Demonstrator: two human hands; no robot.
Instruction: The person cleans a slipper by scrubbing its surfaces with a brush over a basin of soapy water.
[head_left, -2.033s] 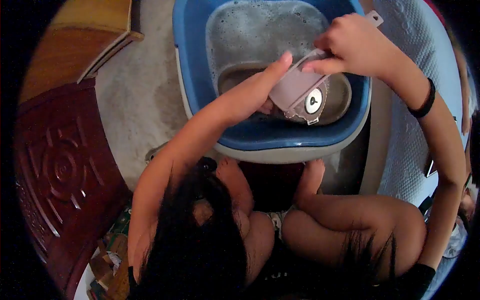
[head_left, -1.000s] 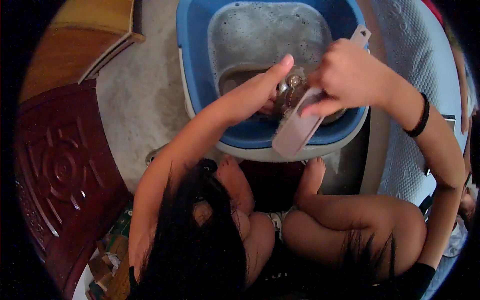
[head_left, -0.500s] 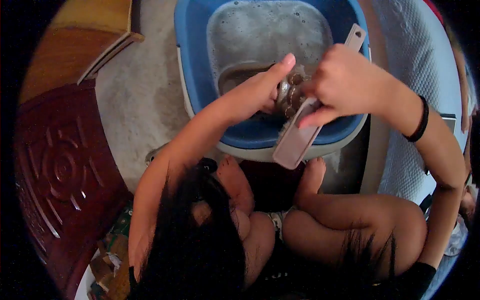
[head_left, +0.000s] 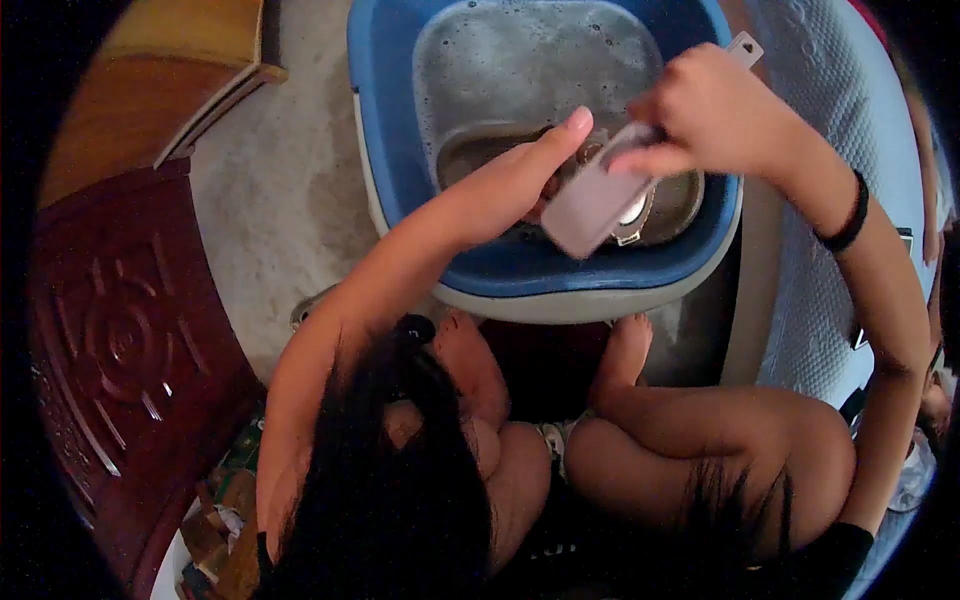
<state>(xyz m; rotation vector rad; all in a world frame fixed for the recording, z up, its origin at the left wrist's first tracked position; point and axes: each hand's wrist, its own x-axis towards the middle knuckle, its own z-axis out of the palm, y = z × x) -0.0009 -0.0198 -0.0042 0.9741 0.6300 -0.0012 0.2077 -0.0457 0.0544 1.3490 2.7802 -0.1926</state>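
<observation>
My right hand (head_left: 700,115) grips a pale pink scrubbing brush (head_left: 597,205), its wide back facing up and its handle, with a hanging hole, sticking out past my knuckles. The brush is slightly blurred. Below it, my left hand (head_left: 525,180) curls with its thumb raised around what looks like a brown sandal (head_left: 590,152) with pale stitching. The brush and my fingers hide most of the sandal. A shiny pale piece like a buckle (head_left: 630,225) shows beside the brush. Both hands are over a blue basin (head_left: 390,120) of cloudy, sudsy water (head_left: 530,70).
My bare feet (head_left: 625,350) rest close to the basin's near side. A bed with a light blue quilted cover (head_left: 830,130) stands on the right. On the left are a dark red carved wooden panel (head_left: 130,340) and a brown wooden cabinet (head_left: 150,90).
My right hand and the brush have moved up and away from me, with the brush's wide end now over the basin. The buckle-like piece has come into view. My left hand has barely moved.
</observation>
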